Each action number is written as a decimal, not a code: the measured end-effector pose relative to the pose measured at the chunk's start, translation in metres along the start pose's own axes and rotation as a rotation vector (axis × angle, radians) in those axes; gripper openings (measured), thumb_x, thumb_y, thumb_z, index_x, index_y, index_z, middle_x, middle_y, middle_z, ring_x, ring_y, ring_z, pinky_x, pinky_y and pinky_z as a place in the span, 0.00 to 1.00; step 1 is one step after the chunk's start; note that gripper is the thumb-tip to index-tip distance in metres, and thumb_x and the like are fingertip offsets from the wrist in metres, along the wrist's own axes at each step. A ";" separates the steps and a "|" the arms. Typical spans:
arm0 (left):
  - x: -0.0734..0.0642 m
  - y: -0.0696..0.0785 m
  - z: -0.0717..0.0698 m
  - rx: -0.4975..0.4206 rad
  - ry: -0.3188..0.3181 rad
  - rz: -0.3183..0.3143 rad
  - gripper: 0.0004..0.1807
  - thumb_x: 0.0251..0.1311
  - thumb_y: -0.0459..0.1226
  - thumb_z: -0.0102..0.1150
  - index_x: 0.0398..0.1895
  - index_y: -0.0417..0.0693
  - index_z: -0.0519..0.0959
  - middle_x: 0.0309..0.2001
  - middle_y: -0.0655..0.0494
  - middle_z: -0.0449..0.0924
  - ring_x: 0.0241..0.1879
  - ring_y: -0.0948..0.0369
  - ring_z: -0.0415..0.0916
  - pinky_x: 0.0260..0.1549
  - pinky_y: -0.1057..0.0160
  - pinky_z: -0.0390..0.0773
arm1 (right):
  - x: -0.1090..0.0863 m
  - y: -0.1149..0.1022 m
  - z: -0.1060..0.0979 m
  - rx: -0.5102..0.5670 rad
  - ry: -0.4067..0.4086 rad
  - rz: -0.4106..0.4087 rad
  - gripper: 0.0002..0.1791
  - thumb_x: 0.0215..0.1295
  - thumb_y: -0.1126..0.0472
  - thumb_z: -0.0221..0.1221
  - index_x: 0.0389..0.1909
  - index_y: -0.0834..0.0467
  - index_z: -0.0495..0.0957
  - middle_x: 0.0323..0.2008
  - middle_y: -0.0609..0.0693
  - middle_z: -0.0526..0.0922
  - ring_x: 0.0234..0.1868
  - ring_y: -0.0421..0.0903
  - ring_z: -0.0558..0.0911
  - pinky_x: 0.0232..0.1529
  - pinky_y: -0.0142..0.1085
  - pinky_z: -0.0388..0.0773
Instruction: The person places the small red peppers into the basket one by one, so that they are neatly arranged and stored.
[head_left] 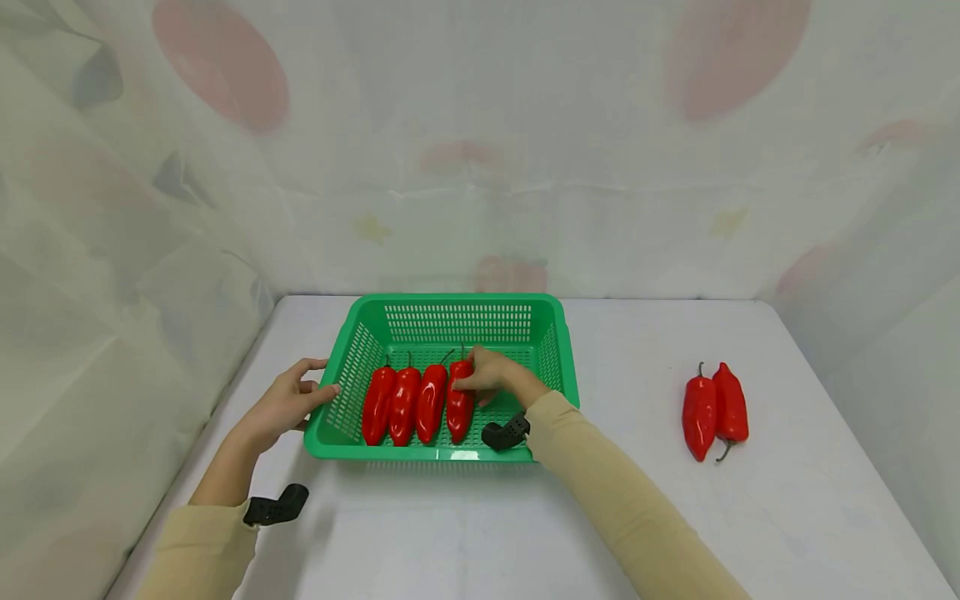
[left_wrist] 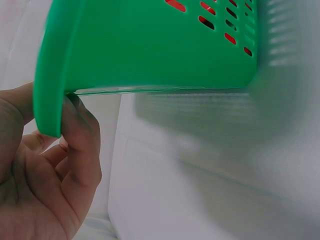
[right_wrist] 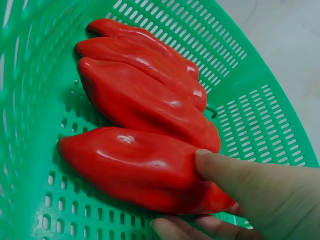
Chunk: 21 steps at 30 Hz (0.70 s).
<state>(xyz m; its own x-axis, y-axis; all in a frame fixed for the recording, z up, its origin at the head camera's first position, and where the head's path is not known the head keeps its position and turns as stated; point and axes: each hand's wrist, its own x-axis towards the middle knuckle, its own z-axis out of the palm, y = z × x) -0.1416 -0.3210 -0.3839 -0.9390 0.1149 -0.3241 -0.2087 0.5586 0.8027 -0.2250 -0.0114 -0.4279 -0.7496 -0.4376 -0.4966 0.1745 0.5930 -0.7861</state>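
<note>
A green plastic basket [head_left: 450, 452] with slotted walls stands on the table, several red peppers lying side by side in its left half. My left hand [head_left: 288, 400] grips the basket's left rim, thumb on top and fingers beneath, as the left wrist view shows with the rim [left_wrist: 48, 110] between them. Inside the basket, my right hand [head_left: 491, 373] holds the rightmost red pepper [right_wrist: 140, 167] near its stem end, thumb on one side and fingers on the other. This pepper lies close over the basket floor, beside the other peppers [right_wrist: 145, 102], stems toward the far wall.
Two more red peppers, one [head_left: 699, 417] stem away and one [head_left: 731, 404] stem toward me, lie side by side on the white table [head_left: 637, 350] at the right. A pale patterned sheet [head_left: 465, 150] hangs behind and along both sides.
</note>
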 end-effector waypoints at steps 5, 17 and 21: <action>0.000 0.000 0.000 0.004 0.001 -0.004 0.38 0.63 0.45 0.53 0.68 0.40 0.48 0.41 0.39 0.76 0.32 0.55 0.80 0.31 0.57 0.81 | 0.001 0.001 0.000 -0.071 -0.002 0.000 0.31 0.61 0.57 0.60 0.59 0.66 0.59 0.36 0.57 0.76 0.26 0.50 0.82 0.29 0.38 0.81; 0.001 -0.001 0.000 0.003 0.002 -0.003 0.37 0.63 0.45 0.54 0.68 0.41 0.49 0.40 0.40 0.77 0.32 0.55 0.80 0.31 0.56 0.81 | -0.001 0.001 0.000 -0.103 -0.041 0.013 0.25 0.62 0.54 0.59 0.52 0.65 0.63 0.35 0.59 0.78 0.27 0.52 0.84 0.29 0.39 0.81; 0.002 0.000 0.000 0.008 0.004 -0.002 0.38 0.63 0.46 0.54 0.68 0.40 0.49 0.40 0.39 0.77 0.32 0.55 0.80 0.31 0.56 0.81 | -0.002 0.000 0.000 -0.115 -0.048 0.020 0.30 0.62 0.52 0.58 0.58 0.65 0.60 0.36 0.59 0.79 0.27 0.51 0.84 0.29 0.39 0.81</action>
<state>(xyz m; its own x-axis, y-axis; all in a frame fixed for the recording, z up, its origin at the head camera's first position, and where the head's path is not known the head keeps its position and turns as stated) -0.1430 -0.3210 -0.3847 -0.9398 0.1103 -0.3234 -0.2082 0.5657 0.7979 -0.2235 -0.0111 -0.4268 -0.7145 -0.4552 -0.5313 0.1127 0.6747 -0.7295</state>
